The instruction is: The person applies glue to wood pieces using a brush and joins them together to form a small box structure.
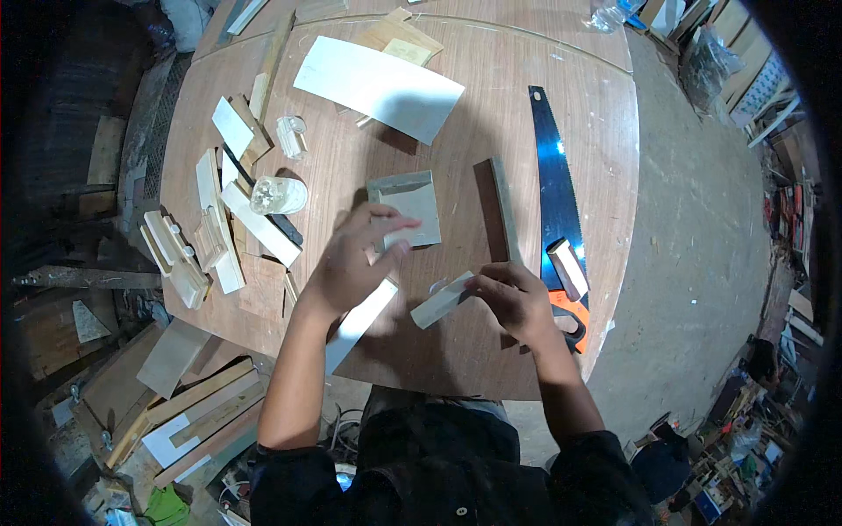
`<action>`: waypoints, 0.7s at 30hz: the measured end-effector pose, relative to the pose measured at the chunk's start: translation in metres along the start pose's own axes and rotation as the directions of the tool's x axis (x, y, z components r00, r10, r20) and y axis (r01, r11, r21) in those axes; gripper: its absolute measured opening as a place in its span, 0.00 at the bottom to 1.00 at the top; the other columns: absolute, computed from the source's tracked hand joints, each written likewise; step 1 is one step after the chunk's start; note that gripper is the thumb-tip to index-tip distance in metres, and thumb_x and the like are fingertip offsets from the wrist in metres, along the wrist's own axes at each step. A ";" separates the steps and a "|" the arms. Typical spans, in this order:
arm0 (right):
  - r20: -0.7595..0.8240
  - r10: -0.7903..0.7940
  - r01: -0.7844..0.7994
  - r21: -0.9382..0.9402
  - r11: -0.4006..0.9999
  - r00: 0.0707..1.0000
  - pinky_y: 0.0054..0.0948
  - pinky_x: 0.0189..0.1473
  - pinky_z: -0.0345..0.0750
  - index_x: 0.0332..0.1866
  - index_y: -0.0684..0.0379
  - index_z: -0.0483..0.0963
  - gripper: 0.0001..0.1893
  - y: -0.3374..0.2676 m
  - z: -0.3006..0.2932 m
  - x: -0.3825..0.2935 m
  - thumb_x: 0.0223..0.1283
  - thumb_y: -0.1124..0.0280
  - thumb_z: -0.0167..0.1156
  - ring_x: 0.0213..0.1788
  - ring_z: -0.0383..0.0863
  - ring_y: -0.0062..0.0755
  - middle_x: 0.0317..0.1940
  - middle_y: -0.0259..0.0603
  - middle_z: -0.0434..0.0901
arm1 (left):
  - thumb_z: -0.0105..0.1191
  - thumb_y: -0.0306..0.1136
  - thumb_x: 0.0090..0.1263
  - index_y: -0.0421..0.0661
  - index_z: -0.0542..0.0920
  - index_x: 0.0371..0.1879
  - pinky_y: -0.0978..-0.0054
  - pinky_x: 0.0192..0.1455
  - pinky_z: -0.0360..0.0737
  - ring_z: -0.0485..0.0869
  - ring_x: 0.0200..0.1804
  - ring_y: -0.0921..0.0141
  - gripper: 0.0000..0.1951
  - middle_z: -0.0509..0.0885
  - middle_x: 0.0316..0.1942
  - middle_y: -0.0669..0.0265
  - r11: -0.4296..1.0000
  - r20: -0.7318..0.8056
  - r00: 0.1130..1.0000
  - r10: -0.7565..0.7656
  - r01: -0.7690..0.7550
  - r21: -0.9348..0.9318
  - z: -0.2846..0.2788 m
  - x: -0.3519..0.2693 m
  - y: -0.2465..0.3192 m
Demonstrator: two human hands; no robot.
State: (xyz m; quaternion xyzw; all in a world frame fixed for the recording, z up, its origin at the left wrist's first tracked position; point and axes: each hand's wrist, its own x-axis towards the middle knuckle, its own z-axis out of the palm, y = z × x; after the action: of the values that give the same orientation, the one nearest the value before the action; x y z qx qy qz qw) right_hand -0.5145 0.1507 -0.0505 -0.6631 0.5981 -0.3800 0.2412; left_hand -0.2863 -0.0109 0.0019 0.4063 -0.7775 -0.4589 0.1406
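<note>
My right hand (513, 299) holds one end of a short, pale wooden strip (441, 302) between thumb and fingers, above the table. My left hand (358, 260) hangs over the lower left side of a small square wooden piece (418, 210) with raised strips along its top and left edges; the fingers are apart, and nothing shows in them. Under my left wrist lies a white board strip (362, 325). A narrow wooden strip (504, 210) stands on its edge right of the square piece. Farther right lies a handsaw (559, 197) with an orange and black handle, a small wood block (569, 269) on it.
A large white panel (381, 85) rests on wood scraps at the back of the wooden table (605, 118). To the left are a jar (279, 195), a small clear container (291, 137) and several wood offcuts (260, 223). More boards (204, 414) lean below the table at the lower left.
</note>
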 end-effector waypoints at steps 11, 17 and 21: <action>0.264 -0.496 0.524 -0.045 0.850 0.827 0.30 0.43 0.82 0.54 0.46 0.84 0.23 -0.078 -0.071 0.066 0.47 0.72 0.67 0.44 0.83 0.30 0.49 0.31 0.83 | 0.73 0.47 0.58 0.45 0.81 0.60 0.64 0.66 0.73 0.76 0.65 0.64 0.32 0.77 0.64 0.60 0.910 0.568 0.822 0.025 0.217 -0.354 -0.007 -0.033 0.040; 0.279 -0.508 0.550 -0.099 0.829 0.815 0.33 0.48 0.80 0.59 0.47 0.80 0.27 -0.091 -0.072 0.067 0.48 0.73 0.70 0.50 0.81 0.35 0.52 0.36 0.82 | 0.73 0.37 0.61 0.45 0.87 0.51 0.64 0.68 0.71 0.72 0.68 0.67 0.20 0.73 0.66 0.61 0.783 0.345 0.935 0.081 0.154 -0.602 0.008 -0.050 0.043; 0.153 0.096 -0.129 0.224 0.966 0.984 0.34 0.49 0.79 0.67 0.59 0.70 0.43 -0.105 -0.050 0.045 0.41 0.64 0.81 0.49 0.79 0.41 0.52 0.43 0.80 | 0.72 0.33 0.61 0.48 0.87 0.47 0.66 0.68 0.70 0.67 0.70 0.66 0.15 0.66 0.70 0.64 0.615 0.109 0.994 -0.005 0.089 -0.783 0.031 -0.068 0.011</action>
State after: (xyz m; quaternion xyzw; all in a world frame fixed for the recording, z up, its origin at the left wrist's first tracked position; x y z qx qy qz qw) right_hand -0.4904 0.1313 0.0705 -0.6202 0.5676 -0.3855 0.3802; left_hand -0.2672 0.0627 0.0046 0.3014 -0.4930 -0.7754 0.2548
